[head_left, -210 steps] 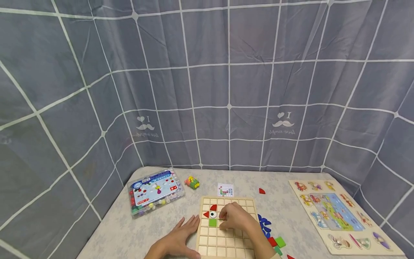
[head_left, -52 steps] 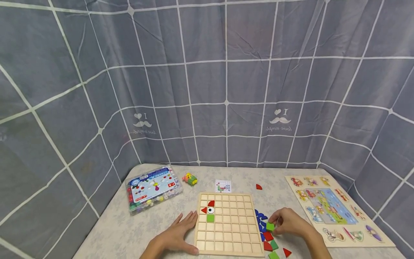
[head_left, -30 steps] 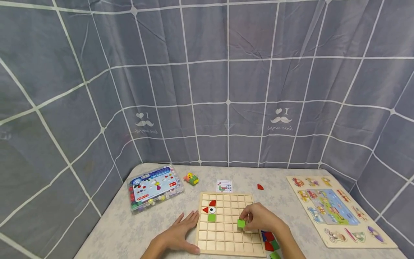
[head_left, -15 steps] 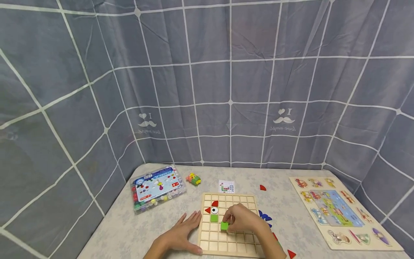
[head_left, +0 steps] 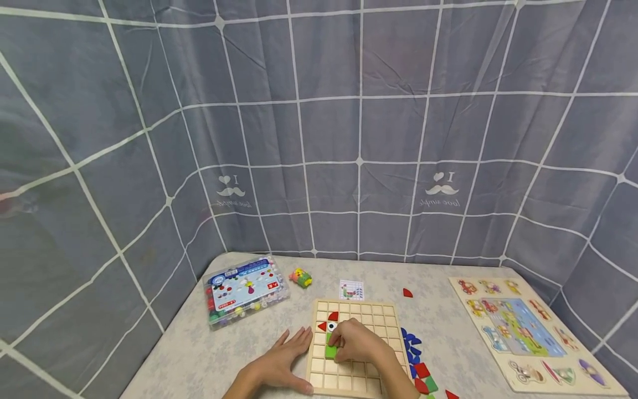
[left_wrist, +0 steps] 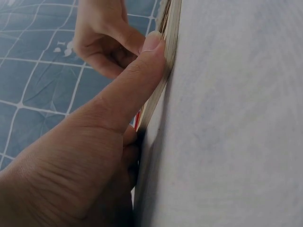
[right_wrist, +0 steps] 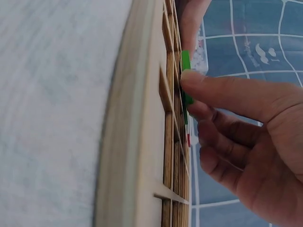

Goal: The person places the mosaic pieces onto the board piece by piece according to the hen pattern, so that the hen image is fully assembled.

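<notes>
A wooden grid board [head_left: 369,310] lies on the table. Near its upper left sit a red quarter-circle piece [head_left: 333,316], a red triangle [head_left: 322,326] and a white eye disc [head_left: 332,327]. My right hand [head_left: 356,341] pinches a green square tile [head_left: 330,353] low over the board, just below another green tile that the fingers partly cover. In the right wrist view the thumb presses on the green tile [right_wrist: 186,59], which stands slightly tilted at the grid. My left hand [head_left: 279,363] rests along the board's left edge, fingers spread and straight, thumb [left_wrist: 142,66] touching the rim.
Behind the board lies a pattern card [head_left: 351,290], with a red quarter-circle [head_left: 407,292] to its right. Blue pieces [head_left: 412,343] and red tiles [head_left: 421,370] lie along the right edge. A bead box [head_left: 246,288], small toy [head_left: 301,277] and picture puzzle [head_left: 538,332] stand around.
My right hand took a green tile from the pile at the right and carried it left across the board to the cell below the first green tile. The left hand stays at the edge.
</notes>
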Demonstrator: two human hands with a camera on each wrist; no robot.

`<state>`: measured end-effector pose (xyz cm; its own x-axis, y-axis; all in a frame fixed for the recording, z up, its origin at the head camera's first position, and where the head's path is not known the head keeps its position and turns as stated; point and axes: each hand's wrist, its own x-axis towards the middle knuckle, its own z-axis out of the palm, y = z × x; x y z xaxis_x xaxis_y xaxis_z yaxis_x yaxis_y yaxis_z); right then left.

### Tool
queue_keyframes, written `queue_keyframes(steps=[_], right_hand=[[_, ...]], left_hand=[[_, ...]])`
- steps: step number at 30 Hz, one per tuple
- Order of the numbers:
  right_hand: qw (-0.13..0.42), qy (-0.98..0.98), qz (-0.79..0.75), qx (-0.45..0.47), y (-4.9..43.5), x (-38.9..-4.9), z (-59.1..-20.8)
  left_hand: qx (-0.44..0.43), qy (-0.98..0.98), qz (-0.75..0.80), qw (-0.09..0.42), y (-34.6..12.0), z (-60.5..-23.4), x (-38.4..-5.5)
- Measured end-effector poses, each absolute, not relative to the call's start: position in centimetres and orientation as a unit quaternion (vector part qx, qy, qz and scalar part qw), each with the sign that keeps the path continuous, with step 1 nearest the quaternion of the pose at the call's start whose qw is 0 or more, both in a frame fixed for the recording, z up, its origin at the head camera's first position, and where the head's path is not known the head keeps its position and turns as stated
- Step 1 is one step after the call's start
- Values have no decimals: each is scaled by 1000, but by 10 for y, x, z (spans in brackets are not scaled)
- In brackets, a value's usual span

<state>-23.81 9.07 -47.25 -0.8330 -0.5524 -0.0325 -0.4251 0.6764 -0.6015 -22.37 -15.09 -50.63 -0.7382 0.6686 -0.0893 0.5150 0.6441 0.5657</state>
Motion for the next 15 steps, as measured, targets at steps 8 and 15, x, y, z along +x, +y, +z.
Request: queue_keyframes(steps=[8,15], right_hand=[[105,907,-315,-258,90,-235,-478],[97,911,-301,-263,92,-238,-475]], left_hand=[[331,897,254,147,-151,-509,-221],[331,898,253,141,-151,-511,-225]])
